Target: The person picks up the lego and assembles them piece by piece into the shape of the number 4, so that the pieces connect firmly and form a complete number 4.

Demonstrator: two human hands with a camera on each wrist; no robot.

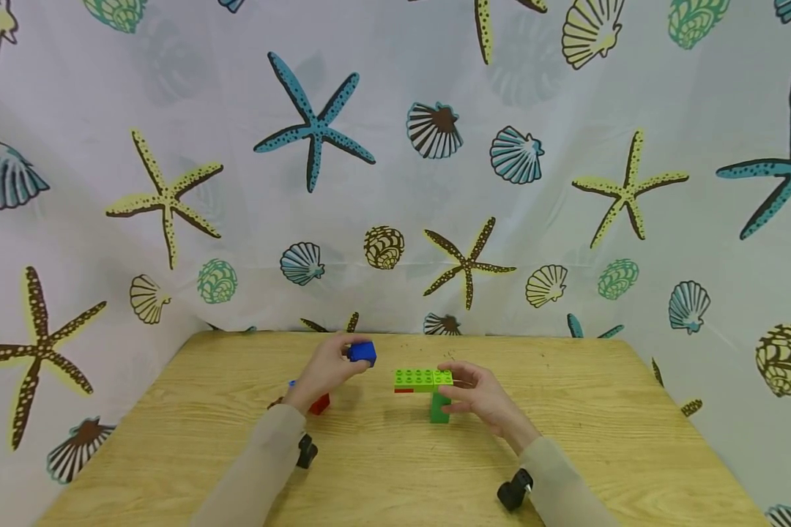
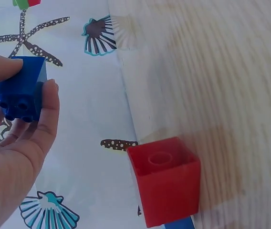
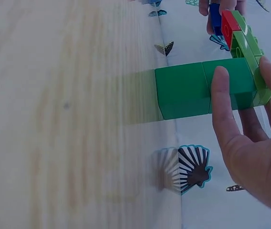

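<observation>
My left hand (image 1: 326, 369) pinches a blue toy building brick (image 1: 362, 353) above the table; its studs (image 2: 17, 106) show in the left wrist view. To its right, my right hand (image 1: 488, 401) holds a built structure, thumb against the side of two stacked dark green bricks (image 3: 183, 90) and fingers at the top. Lime green bricks (image 1: 414, 378) lie across that stack and jut out to the left. Under their far left end sits a red brick (image 3: 229, 26). The stack stands upright on the table, and the blue brick is a short way from the overhang.
Near my left wrist stands a red brick (image 2: 170, 188) with its hollow side up, touching a blue piece (image 2: 179, 223). The wooden table (image 1: 587, 410) meets a curtain (image 1: 382, 183) printed with shells and starfish at its back edge.
</observation>
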